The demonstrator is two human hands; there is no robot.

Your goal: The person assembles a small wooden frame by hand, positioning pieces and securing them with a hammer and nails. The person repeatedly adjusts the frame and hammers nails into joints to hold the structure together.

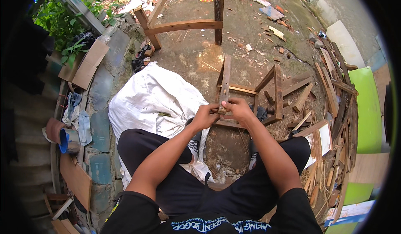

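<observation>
Between my knees, both hands meet at the near end of a dark wooden bar (225,77) that points away from me and shows small holes or notches. My left hand (206,117) pinches its end from the left. From the right, my right hand (239,110) grips the same end, with the thumb on top. Just beyond and to the right stands a small wooden frame (276,90); whether the bar is joined to it I cannot tell. A white sack (152,96) lies spread beside my left leg.
A larger wooden frame (184,25) stands farther off. Scrap timber (330,88) is heaped along the right side, near a bright green panel (365,113). At left runs a low block wall (100,138) with a blue container (69,141) beside it. Debris litters the ground.
</observation>
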